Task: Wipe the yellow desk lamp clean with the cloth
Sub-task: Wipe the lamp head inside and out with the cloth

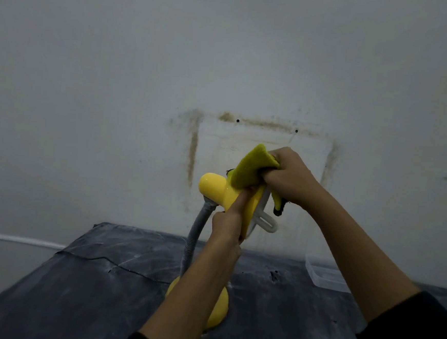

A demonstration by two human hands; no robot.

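Two dark sleeves [415,334] framed the bottom of the shot, nearest the lens, as a person reached forward over a dark, scuffed surface [79,286] set against a stained white wall [117,80].

Left to right: the yellow desk lamp [213,188] stood on its round yellow base [219,313], half hidden behind the left forearm, with one grey flexible neck [196,234] curving up to the lamp's head. The head's long axis ran roughly level, its rounded back end pointing left and the flared shade opening right. The left hand [227,223] came up from below, its fingers [238,201] closed around the shade's near edge to steady it. Just above and to the right, the right hand [290,177] had its fingers bunched tight on the cloth [249,168], a yellow-green pad pressed against the top of the shade, with a dark-edged corner hanging down on the far side. A white fitting poked out below the shade mouth. At far right a clear plastic container [326,276] sat on the surface, well apart from the lamp.

The rounded back end lay to the left of the cloth, so the next stroke looked likely to travel leftward along the head, with the right hand the nearer one.

Count: one lamp, one cloth, one container, two hands.
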